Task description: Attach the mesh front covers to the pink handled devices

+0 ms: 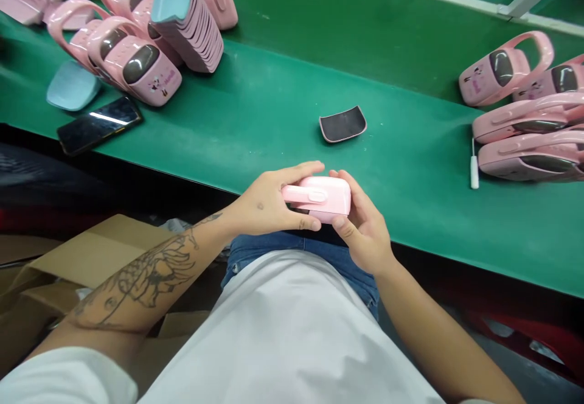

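Note:
Both my hands hold a pink plastic housing with a looped handle [331, 195] in front of my waist, at the bench's near edge. My left hand [278, 203] grips it at the handle end, thumb below and fingers above. Around the other end close the fingers and thumb of my right hand [365, 224]. The side facing down is hidden from me. Beyond my hands a curved dark panel with a pink rim [343, 125] lies on the green bench [255, 118].
Similar pink housings [141, 69] stand at the left, beside a stack of pink and blue shells [191, 27]. A blue shell [73, 86] and a phone [100, 125] lie nearby. More housings [529, 154] and a white-handled screwdriver [474, 170] are at the right. An open cardboard box [100, 249] sits below.

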`<state>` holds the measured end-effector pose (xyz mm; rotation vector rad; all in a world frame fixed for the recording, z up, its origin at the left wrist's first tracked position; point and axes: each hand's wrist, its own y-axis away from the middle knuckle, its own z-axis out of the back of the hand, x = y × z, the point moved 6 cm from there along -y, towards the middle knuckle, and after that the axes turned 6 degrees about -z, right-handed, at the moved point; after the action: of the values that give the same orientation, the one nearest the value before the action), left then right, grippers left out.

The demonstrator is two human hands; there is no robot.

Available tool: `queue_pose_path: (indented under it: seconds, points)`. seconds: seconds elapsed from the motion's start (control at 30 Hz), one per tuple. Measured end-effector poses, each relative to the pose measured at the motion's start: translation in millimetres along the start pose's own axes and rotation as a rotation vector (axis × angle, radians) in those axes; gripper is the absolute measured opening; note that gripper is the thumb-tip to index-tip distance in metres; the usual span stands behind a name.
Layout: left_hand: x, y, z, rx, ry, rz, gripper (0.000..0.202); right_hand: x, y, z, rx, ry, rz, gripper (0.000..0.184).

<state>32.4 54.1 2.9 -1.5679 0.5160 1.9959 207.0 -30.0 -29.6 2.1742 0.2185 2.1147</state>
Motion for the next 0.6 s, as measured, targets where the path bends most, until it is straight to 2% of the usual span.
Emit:
queue_pose_path:
  seconds: [0.1, 0.23, 0.33, 0.43, 0.5, 0.6]
  points:
    - [-0.5, 4.4, -5.6, -0.035, 0.051, 0.035, 0.078, 5.0, 2.9, -3.8, 0.027, -0.041, -0.019, 0.068]
    - [3.0, 12.4, -12.3, -0.115, 0.114, 0.099, 0.077, 11.5, 4.3, -7.8, 0.036, -0.100, -0.078, 0.066]
    - [1.4, 13.8, -11.3, -0.173, 0.103, 0.106, 0.075, 15.5, 2.3, -7.3, 0.015, -0.083, -0.068, 0.066]
    - [-4.2, 7.9, -8.2, -0.096, 0.016, 0.119, 0.074, 14.9, -0.9, -2.6, 0.020, -0.021, -0.067, 0.068]
    - [-10.8, 2.4, -4.2, -0.022, -0.116, 0.099, 0.075, 14.0, -2.1, 0.7, 0.061, 0.044, -0.078, 0.070]
    - [-19.5, -3.8, 1.0, 0.031, -0.247, 0.052, 0.074, 15.8, -1.4, 3.7, 0.127, 0.117, -0.090, 0.075]
